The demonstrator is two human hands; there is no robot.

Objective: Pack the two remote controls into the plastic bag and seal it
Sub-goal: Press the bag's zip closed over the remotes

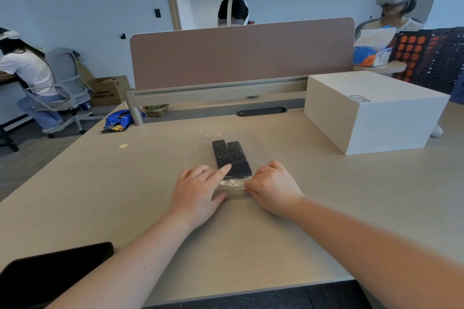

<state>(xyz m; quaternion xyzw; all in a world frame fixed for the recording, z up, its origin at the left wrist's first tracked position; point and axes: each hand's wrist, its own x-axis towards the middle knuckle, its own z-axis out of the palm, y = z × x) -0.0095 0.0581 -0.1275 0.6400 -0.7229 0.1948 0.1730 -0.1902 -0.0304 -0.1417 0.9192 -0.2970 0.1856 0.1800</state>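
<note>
Two black remote controls (231,157) lie side by side, lengthwise, inside a clear plastic bag (253,150) on the desk's middle. The bag's crinkled near end (232,183) sits between my hands. My left hand (198,192) lies flat on the bag's near left part, its index finger pointing onto the left remote's near end. My right hand (272,187) is curled, its fingertips pinching the bag's near right edge.
A large white box (371,110) stands at the right. A brown divider panel (241,52) closes the desk's far side. A blue snack packet (120,120) lies at the far left, a dark flat object (50,268) at the near left corner. Other people sit beyond.
</note>
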